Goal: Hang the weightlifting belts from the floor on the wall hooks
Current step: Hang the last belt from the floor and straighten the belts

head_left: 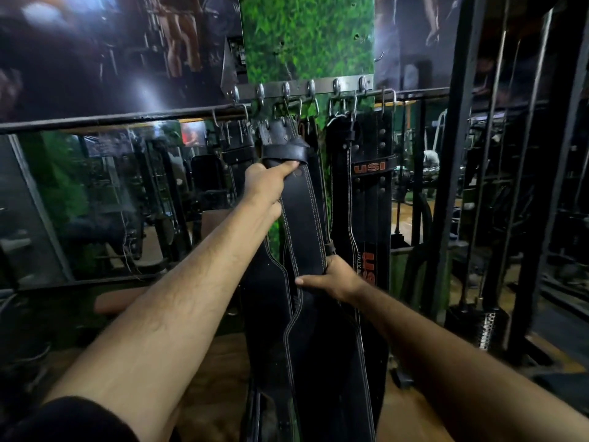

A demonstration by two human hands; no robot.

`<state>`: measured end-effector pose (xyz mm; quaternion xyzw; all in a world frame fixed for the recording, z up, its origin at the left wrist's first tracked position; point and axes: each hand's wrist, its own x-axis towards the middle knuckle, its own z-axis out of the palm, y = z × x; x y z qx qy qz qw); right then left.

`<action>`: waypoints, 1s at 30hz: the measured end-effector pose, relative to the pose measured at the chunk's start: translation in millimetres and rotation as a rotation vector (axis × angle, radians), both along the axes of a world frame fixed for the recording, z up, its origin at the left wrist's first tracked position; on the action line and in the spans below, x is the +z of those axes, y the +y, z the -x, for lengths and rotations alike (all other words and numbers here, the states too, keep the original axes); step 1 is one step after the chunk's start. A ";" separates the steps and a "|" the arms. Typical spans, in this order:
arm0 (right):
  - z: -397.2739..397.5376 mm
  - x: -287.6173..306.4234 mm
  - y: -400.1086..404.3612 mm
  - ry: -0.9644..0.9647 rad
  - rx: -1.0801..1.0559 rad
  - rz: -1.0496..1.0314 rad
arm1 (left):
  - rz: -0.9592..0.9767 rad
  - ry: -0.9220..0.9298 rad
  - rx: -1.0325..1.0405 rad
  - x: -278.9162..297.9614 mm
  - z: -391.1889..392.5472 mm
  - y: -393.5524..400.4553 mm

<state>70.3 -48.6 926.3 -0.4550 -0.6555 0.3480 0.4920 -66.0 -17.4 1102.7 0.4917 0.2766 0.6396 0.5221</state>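
Observation:
A black leather weightlifting belt [301,218] with white stitching hangs by its buckle from the metal hook rail [322,86] on the green wall panel. My left hand [264,183] grips the belt near its top, thumb pressed just under the keeper loop. Lower down, my right hand [334,279] holds the same belt's edge, fingers curled round it. A black belt marked USI [369,199] hangs to the right from the same rail. More black belts [237,148] hang to the left, partly hidden behind my left hand.
A horizontal black bar [127,118] runs along the wall above a mirror [105,199]. Black gym machine frames [497,186] stand close on the right. A padded bench [118,303] sits low on the left. The floor is brown.

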 end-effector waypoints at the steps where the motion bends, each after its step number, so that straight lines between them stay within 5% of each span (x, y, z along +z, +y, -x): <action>1: -2.8 -1.3 0.0 -0.017 0.004 0.020 | 0.001 -0.005 0.003 -0.4 -1.6 0.7; 7: -28.0 6.7 -0.1 -0.423 -0.018 0.202 | -0.051 -0.045 0.003 15.9 -0.7 -3.1; 13: -1.7 80.2 -8.0 0.032 0.037 -0.097 | -0.079 -0.030 -0.027 32.9 3.0 -9.3; 20: -8.6 24.1 1.2 -0.072 -0.013 0.025 | -0.070 0.021 -0.047 14.7 3.1 -2.9; 25: -11.1 -16.9 10.3 -0.386 -0.074 0.200 | -0.033 0.066 -0.058 -7.8 9.6 7.7; 30: 15.4 46.2 0.4 0.042 -0.036 -0.020 | -0.032 0.168 -0.058 -15.9 19.6 19.8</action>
